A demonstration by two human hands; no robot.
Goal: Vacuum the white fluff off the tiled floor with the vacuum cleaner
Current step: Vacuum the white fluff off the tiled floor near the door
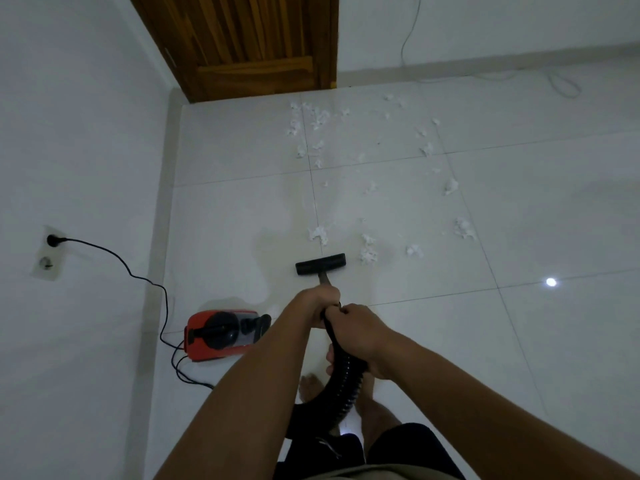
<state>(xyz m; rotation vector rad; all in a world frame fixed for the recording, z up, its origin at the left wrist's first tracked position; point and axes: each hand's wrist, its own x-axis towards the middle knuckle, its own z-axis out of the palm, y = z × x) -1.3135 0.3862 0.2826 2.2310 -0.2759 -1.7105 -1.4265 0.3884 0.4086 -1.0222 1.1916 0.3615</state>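
Note:
The black floor nozzle [320, 264] rests flat on the pale tiled floor [519, 220], just short of the nearest white fluff [367, 251]. More fluff lies scattered from there up toward the door. My left hand [320, 299] grips the wand right behind the nozzle. My right hand [356, 330] holds the ribbed black hose [346, 379] a little lower; the hose curves down and left behind my arm. The red and black vacuum cleaner body [221, 334] sits on the floor at my left, by the wall.
A black power cord [138, 275] runs from a wall socket [53, 240] on the left to the vacuum. A wooden door [249, 43] stands at the far end. A thin cable [561, 81] lies along the far wall. My bare feet [311, 386] are beneath the hose.

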